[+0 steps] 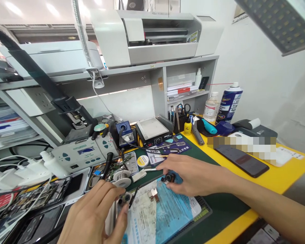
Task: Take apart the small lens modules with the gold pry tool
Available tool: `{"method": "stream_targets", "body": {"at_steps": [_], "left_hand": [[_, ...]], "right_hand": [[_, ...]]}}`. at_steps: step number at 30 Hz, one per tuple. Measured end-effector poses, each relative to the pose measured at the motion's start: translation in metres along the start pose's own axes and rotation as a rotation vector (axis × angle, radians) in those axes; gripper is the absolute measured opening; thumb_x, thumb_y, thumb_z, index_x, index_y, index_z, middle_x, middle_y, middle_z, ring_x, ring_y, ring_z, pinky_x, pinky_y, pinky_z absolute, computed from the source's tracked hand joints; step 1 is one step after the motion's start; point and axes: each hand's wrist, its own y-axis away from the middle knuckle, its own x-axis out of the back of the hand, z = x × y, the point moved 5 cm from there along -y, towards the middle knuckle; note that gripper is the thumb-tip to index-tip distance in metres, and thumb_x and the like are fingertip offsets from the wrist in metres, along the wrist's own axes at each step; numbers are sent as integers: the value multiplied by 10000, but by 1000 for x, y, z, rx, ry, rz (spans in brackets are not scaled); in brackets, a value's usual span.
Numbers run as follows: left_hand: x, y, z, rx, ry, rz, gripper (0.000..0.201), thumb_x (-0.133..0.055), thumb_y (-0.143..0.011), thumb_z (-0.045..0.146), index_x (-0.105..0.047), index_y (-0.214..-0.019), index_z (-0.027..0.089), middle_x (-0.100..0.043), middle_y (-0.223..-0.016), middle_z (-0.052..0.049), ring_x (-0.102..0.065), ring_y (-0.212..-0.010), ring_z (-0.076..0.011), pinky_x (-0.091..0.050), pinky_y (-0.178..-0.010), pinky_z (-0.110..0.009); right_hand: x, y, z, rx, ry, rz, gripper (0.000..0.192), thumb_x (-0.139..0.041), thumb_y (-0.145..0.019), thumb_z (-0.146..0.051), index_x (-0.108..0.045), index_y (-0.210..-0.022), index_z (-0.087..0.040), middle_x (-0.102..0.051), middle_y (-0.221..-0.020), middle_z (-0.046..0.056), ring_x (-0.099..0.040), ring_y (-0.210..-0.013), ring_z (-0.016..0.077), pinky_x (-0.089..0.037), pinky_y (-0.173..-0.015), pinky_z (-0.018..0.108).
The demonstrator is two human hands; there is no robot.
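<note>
My left hand (98, 211) is closed in a pinch on a small dark phone camera module (127, 197), whose round lenses face up. A thin black strip sticks out beside it. Further right, my right hand (184, 173) grips a second phone camera module (168, 177) between thumb and fingers, low over the work mat. Between the two hands lies a small silver-and-copper flex part (154, 194). All of this is over a worn blue-and-white printed mat (173, 213). My fingers partly cover both modules.
A solder wire spool (122, 178) and a tray of circuit boards (132, 162) stand beyond my left hand. To the right lies a phone (240, 159). Behind are a heating plate (152, 130), a yellow bottle (187, 127) and a rework station (85, 152). A lamp (282, 23) hangs upper right.
</note>
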Motion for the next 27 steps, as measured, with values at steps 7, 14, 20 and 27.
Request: {"method": "stream_targets", "body": {"at_steps": [7,14,20,27], "left_hand": [[3,-1,3,42,-9,-90,149,-573,-875,282,-606,-1009,225,-687,-869,-44,-695,-778,-233,-576,-665,-355],[1,-1,3,125,16,-211,157,-568,-870,296,-627,-993,218,-676,-877,-64,-677,-796,-272,-568,-670,-416],[-7,6,-2,225,25,-341,158,-546,-889,319,-636,-982,227,-676,-926,-69,-658,-859,-287,-533,-744,-437],[-11,7,-5,267,20,-397,143,-508,-902,300,-631,-885,230,-665,-871,-61,-640,-832,-275,-498,-714,-400]], "right_hand": [[1,0,-2,7,40,-5,452,-583,-935,-319,-587,-1369,-190,-662,-1200,133,-626,-1095,307,-485,-883,388],[2,2,-3,24,20,12,438,-595,-926,-332,-605,-1340,-190,-669,-1202,128,-646,-1037,288,-495,-829,354],[1,2,-5,74,17,69,394,-566,-938,-277,-627,-1309,-161,-671,-1206,145,-631,-1112,297,-498,-901,379],[-9,-4,-1,96,17,116,388,-527,-938,-218,-650,-1293,-126,-677,-1203,168,-637,-1117,314,-509,-928,427]]}}
